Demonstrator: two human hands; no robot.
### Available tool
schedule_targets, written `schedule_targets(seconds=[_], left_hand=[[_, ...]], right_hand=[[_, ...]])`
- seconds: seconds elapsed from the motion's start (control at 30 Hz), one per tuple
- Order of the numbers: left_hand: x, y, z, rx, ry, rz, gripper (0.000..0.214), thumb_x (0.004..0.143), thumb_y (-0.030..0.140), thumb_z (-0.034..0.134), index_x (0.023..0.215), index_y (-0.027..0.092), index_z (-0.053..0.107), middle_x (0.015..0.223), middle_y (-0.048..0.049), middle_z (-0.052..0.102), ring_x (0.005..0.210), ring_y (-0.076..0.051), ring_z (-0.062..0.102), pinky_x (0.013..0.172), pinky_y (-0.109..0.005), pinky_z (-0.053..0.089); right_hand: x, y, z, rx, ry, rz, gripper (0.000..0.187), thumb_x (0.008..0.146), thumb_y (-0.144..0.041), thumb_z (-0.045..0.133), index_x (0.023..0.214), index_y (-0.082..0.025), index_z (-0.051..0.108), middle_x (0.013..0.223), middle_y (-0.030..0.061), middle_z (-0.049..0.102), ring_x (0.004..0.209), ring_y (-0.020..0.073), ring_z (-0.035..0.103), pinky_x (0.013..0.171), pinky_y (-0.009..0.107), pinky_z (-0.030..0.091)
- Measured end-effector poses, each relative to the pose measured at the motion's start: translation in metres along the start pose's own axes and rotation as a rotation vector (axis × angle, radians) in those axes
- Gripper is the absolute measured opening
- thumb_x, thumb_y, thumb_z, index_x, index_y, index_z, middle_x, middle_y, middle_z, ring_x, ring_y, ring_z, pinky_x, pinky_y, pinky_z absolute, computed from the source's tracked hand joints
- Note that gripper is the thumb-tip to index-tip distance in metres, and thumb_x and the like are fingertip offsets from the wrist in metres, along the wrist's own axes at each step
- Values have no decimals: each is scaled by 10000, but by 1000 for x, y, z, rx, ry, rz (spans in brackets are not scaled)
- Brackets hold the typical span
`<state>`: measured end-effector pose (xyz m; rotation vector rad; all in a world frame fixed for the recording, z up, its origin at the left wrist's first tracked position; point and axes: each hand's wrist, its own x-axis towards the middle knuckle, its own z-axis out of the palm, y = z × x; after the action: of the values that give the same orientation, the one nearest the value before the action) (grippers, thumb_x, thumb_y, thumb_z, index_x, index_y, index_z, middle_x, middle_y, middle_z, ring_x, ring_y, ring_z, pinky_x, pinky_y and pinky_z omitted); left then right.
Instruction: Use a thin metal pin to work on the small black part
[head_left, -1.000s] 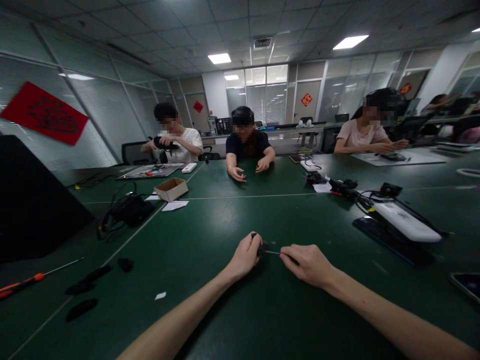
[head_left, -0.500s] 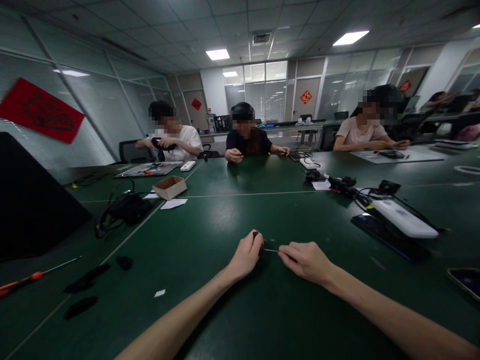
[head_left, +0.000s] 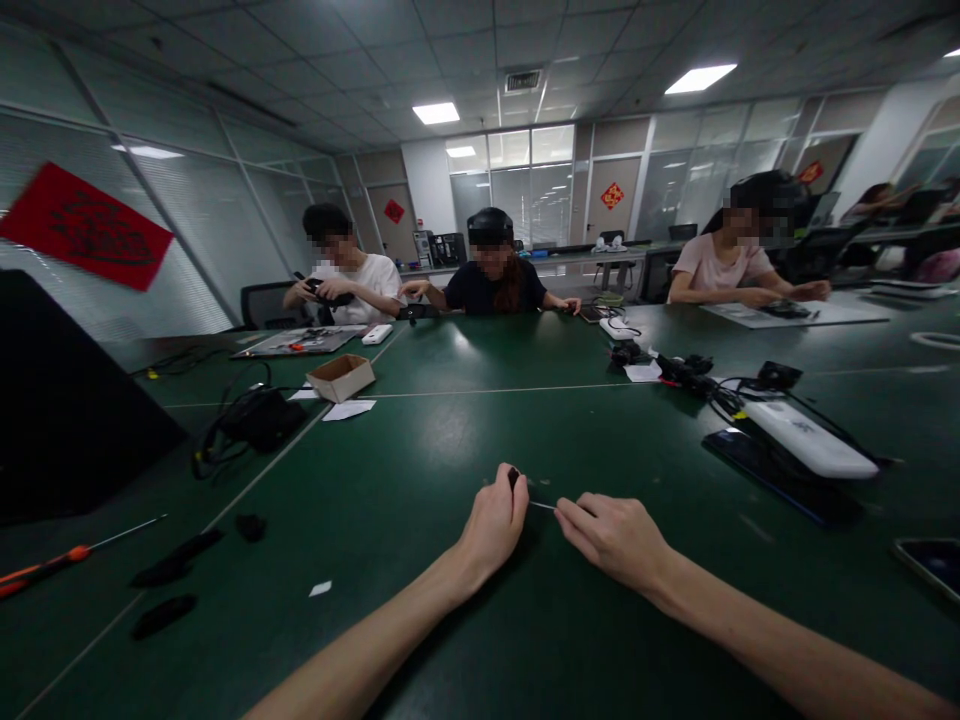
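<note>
Green tabletop [head_left: 442, 640], near edge: left hand [head_left: 491, 535] closed on small black part [head_left: 513, 479]; right hand [head_left: 611, 540] pinching thin metal pin [head_left: 541, 505].

Dark part [head_left: 513, 478] mostly behind left hand [head_left: 491, 540]; thin pin [head_left: 541, 505], probably metal, too small.

An office room with glass partitions [head_left: 675, 170] and a long green table [head_left: 450, 430].
</note>
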<state>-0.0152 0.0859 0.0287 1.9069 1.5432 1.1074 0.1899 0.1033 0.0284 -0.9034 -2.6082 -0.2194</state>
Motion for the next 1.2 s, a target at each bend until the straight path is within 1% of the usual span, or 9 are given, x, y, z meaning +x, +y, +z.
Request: schedule_targets(seconds=[0.1, 0.33, 0.63, 0.7, 0.83, 0.9, 1.0, 1.07, 1.2], left_hand=[[0, -1, 0, -9, -5, 1, 270, 949, 398, 258, 926, 185, 423, 696, -4, 534, 555, -119, 495, 544, -229, 314], [1, -1, 1, -37, 26, -15, 280, 949, 400, 252, 913, 180, 421, 684, -1, 526, 551, -110, 480, 546, -227, 313], [4, -4, -1, -86, -6, -68, 325, 940, 448, 236, 905, 187, 426, 631, 22, 475, 512, -107, 451, 499, -213, 288], [4, -3, -2, -73, -7, -64, 335, 939, 445, 236, 887, 180, 433, 630, 19, 472, 517, -105, 449, 509, -214, 292], [3, 0, -4, -88, -36, -32, 344, 935, 444, 250, 876, 172, 453, 652, 9, 489, 543, -107, 457, 535, -215, 316], [4, -2, -4, -138, -26, -67, 354, 930, 454, 250, 867, 173, 455, 660, 9, 490, 547, -106, 463, 532, -211, 327], [7, -8, -4, -243, -18, -152, 379, 920, 479, 241, 858, 171, 453, 641, 16, 482, 524, -105, 463, 501, -207, 334], [8, -12, -3, -299, -23, -175, 391, 913, 492, 241, 859, 169, 454, 615, 23, 468, 512, -104, 461, 489, -206, 339], [9, -12, -2, -311, -36, -179, 401, 905, 503, 247, 847, 167, 458, 591, 32, 449, 505, -102, 457, 488, -202, 348]], right_hand=[[1, -1, 1, 40, -25, 35, 273, 960, -281, 351, 1028, -187, 598, 777, 32, 593, 603, 87, 507, 506, 191, 333], [2, -2, 3, 141, -35, 122, 274, 966, -292, 332, 1050, -189, 572, 809, 24, 598, 616, 88, 529, 525, 190, 373], [1, -3, 5, 221, -10, 150, 280, 968, -302, 329, 1045, -192, 574, 808, 14, 607, 587, 73, 534, 503, 173, 388], [2, 1, 6, 251, 20, 181, 286, 971, -308, 324, 1034, -188, 576, 801, 14, 610, 582, 73, 539, 501, 170, 395], [7, 16, 11, 313, 132, 329, 308, 978, -298, 299, 1017, -165, 574, 762, 20, 619, 571, 77, 553, 503, 174, 412], [9, 20, 11, 318, 141, 305, 299, 973, -295, 315, 1005, -162, 581, 759, 21, 625, 580, 81, 560, 520, 181, 419], [9, 19, 9, 307, 73, 162, 282, 958, -299, 353, 964, -169, 603, 741, 9, 627, 579, 75, 552, 534, 182, 408], [9, 16, 6, 293, 29, 84, 281, 949, -302, 369, 937, -172, 617, 716, -1, 624, 565, 67, 539, 530, 177, 392], [9, 12, 3, 274, 21, 68, 276, 942, -298, 379, 935, -171, 624, 708, -1, 620, 571, 67, 533, 544, 180, 382]])
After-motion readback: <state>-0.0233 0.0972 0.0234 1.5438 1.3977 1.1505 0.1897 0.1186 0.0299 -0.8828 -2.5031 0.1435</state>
